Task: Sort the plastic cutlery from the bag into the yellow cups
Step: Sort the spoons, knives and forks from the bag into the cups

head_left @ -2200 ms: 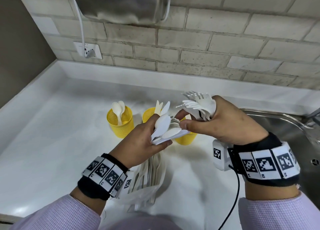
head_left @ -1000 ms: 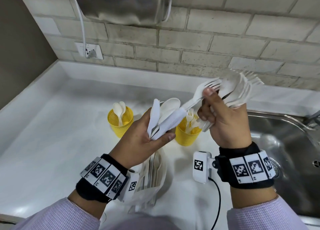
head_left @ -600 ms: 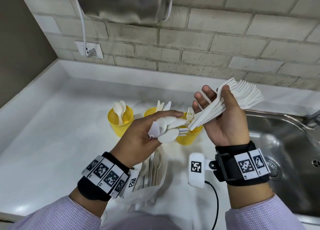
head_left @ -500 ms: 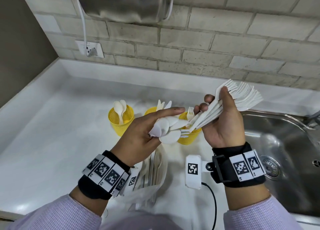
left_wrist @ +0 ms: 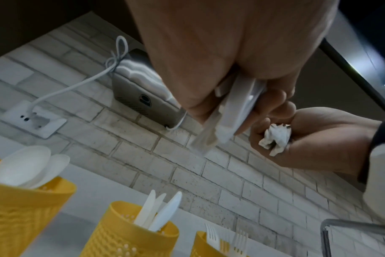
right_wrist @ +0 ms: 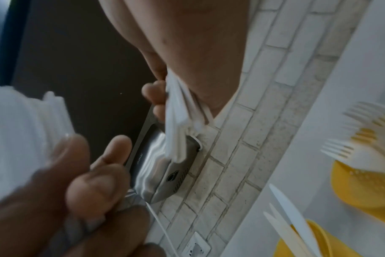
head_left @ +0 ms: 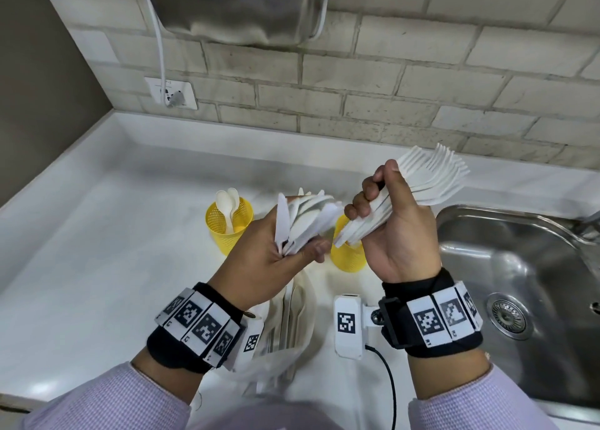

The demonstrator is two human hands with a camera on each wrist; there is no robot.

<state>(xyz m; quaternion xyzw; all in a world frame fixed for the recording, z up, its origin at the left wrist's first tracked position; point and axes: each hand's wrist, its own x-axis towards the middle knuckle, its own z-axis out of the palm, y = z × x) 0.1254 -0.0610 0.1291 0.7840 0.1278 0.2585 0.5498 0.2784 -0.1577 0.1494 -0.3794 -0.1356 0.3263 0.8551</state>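
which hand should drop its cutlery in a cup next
Right. The right hand grips a bundle of forks, handle ends just above the fork cup. The left hand holds mixed pieces.

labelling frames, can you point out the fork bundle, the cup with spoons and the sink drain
fork bundle (head_left: 435,176), head view, on the fanned fork heads.
cup with spoons (head_left: 227,231), head view, on its mesh wall.
sink drain (head_left: 508,314), head view, on the strainer.
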